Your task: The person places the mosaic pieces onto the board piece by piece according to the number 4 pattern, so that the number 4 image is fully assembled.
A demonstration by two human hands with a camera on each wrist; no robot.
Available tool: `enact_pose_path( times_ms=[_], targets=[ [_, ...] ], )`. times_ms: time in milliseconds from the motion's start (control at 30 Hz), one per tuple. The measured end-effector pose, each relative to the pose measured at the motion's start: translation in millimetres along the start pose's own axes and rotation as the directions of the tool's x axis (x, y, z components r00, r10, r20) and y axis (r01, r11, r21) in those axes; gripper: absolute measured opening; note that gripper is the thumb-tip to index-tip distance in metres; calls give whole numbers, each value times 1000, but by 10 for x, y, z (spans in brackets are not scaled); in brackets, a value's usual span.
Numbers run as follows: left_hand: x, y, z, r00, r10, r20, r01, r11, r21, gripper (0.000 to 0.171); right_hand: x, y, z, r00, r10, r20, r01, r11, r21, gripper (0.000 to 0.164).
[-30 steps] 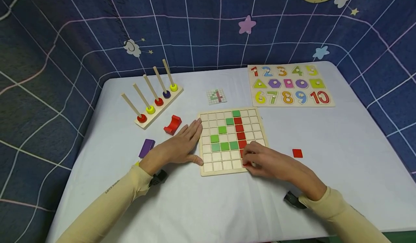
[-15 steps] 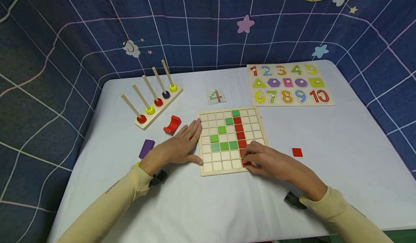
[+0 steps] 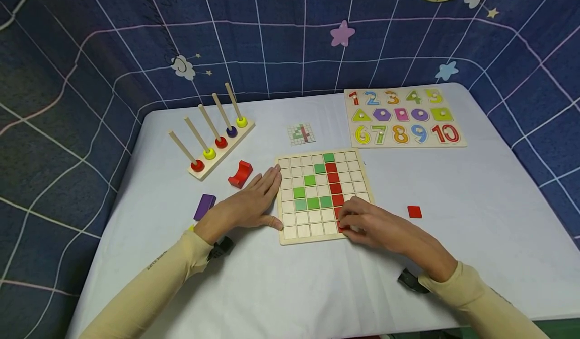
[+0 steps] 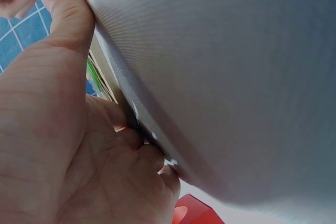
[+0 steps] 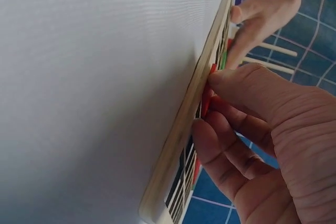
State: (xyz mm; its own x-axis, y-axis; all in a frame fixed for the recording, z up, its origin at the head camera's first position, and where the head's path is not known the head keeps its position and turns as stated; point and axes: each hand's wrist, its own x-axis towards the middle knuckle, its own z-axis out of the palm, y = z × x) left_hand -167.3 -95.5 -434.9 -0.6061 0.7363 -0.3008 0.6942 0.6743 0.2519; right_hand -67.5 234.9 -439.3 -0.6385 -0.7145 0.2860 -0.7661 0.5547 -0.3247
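A wooden grid board (image 3: 290,240) lies on the white table, with green tiles (image 3: 312,204) in a stepped pattern and a column of red tiles (image 3: 334,178). At the bottom of that column, my right hand (image 3: 376,225) pinches a red tile (image 5: 208,95) between thumb and fingers; the tile sits tilted near the board's front rim in the right wrist view. My left hand (image 3: 251,203) rests flat along the board's left edge, fingers straight and thumb at the lower corner. Fingers of the right hand partly cover the lower red squares.
One loose red tile (image 3: 414,212) lies right of the board. Behind it are a small pattern card (image 3: 301,134) and a number puzzle (image 3: 408,131). A peg stand with rings (image 3: 222,150), a red arch block (image 3: 240,174) and a purple block (image 3: 205,207) stand left.
The red tile under my right fingers has shifted slightly left toward the bottom square of the column. My left hand stays in place on the board's edge.
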Motion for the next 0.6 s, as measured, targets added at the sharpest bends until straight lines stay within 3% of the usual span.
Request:
enact_pose_path(
  times_ms=[233, 600],
  targets=[
    [14, -2, 4, 1000, -11, 9, 11, 1000, 10, 129, -25, -1, 22, 996, -60, -59, 60, 998, -11, 20],
    [1, 11, -15, 1000, -7, 7, 7, 1000, -1, 128, -145, 33, -90, 996, -38, -86, 37, 999, -13, 30]
  ],
)
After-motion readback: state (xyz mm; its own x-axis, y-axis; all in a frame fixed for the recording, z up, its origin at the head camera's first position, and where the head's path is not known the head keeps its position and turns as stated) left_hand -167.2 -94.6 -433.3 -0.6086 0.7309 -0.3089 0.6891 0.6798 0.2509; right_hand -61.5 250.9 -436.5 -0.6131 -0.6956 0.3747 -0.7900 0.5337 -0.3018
